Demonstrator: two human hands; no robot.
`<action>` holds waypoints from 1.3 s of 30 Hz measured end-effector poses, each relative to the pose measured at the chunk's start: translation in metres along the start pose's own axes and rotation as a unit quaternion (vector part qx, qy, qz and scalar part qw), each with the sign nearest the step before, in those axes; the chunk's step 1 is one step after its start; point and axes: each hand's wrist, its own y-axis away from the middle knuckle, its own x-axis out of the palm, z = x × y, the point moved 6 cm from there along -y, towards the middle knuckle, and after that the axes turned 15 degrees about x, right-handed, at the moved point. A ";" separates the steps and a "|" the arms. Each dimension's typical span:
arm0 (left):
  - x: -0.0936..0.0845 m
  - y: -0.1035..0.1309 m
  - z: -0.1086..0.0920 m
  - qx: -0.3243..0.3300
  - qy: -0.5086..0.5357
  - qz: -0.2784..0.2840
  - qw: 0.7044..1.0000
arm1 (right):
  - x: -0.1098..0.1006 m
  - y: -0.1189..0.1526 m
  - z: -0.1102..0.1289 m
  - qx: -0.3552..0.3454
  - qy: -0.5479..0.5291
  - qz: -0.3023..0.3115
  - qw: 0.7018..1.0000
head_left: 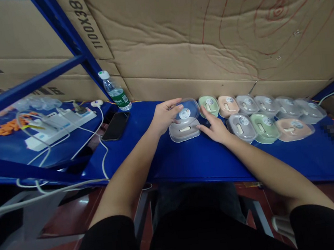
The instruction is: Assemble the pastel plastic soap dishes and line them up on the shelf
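Observation:
My left hand (167, 116) grips the left edge of a clear plastic lid (187, 106) with a round sticker, thumb and fingers closed on it. The lid is tilted up at the back of a shallow grey plastic box (186, 135). A white oblong piece (185, 129) sits in the middle of that box. To the right, my right hand (216, 127) has its fingers spread and holds nothing. Its fingertips are close to the right sides of the lid and the grey box; whether they touch is unclear. A green lidded box (209, 105) stands just behind it.
Several lidded boxes in peach (295, 129), green (264, 128) and grey (241, 128) form two rows to the right. A water bottle (117, 92), a phone (115, 126) and a power strip (61, 128) with white cables lie left. Cardboard (158, 42) lines the back of the blue table (171, 164).

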 end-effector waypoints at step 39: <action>0.019 0.019 -0.011 0.148 -0.518 0.305 0.785 | -0.005 0.002 0.009 0.008 0.016 -0.017 1.000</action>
